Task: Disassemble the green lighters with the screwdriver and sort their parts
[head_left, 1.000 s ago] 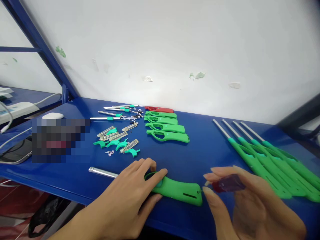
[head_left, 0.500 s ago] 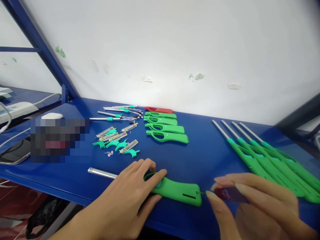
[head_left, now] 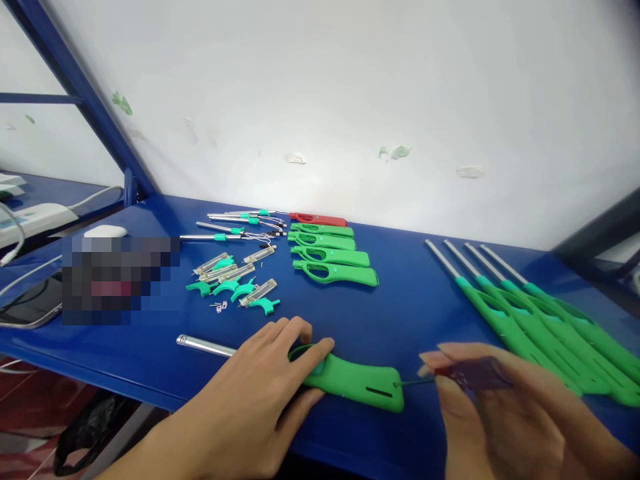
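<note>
A green lighter (head_left: 357, 383) with a metal tube (head_left: 205, 345) lies on the blue table near its front edge. My left hand (head_left: 270, 380) is closed round the lighter's trigger-loop part, pressing it down. In my right hand (head_left: 505, 400), thumb and fingers pinch a small dark red and purple translucent piece (head_left: 477, 373). A thin dark shaft (head_left: 417, 382) runs from that piece to a hole at the right end of the lighter's handle. Its tip is hidden there.
Green and red handle shells (head_left: 335, 275), clear tanks (head_left: 260, 292), teal triggers (head_left: 263, 305) and metal tubes with wires (head_left: 205, 237) lie behind. Several green lighters (head_left: 530, 327) lie at the right. A phone (head_left: 33, 300) and a blurred patch are at the left.
My right hand has drawn a little to the right with the red and purple piece, and more of the thin shaft shows. My left hand and the lighter are almost unmoved.
</note>
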### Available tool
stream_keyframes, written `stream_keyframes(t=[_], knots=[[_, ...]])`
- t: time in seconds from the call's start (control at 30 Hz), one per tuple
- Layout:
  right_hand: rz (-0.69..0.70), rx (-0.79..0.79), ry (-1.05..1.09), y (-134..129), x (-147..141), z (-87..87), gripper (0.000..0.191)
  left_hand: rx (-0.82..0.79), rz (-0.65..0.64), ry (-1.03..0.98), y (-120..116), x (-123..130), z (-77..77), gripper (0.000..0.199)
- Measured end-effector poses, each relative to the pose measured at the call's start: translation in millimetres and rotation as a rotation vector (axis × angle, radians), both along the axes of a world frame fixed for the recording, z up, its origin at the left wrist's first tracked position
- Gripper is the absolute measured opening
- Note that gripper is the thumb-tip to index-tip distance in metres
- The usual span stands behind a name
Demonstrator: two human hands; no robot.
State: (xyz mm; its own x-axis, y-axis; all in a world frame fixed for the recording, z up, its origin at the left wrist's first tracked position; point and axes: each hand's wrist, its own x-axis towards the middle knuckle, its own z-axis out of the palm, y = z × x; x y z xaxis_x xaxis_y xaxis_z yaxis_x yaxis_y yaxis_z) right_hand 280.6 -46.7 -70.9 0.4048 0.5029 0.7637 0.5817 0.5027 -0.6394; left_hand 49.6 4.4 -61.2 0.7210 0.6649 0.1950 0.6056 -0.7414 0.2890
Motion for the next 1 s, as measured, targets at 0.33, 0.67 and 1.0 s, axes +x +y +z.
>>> stream_keyframes(t=[0.33,0.67,1.0], knots=[[0.036,0.078,-0.033,1.4,5.3,-0.2,0.033,0.015,0.006,0.009,-1.2,0.1,-0.1,0.046],[-0.026,0.090,0.027,2.5,-3.4,0.0,0.031,0.028,0.007,0.010,-0.1,-1.6,-0.7,0.046],[-0.033,0.036,0.021,-1.5,-0.7,5.5,0.026,0.051,0.015,-0.020,-2.1,-1.3,-2.9,0.045]])
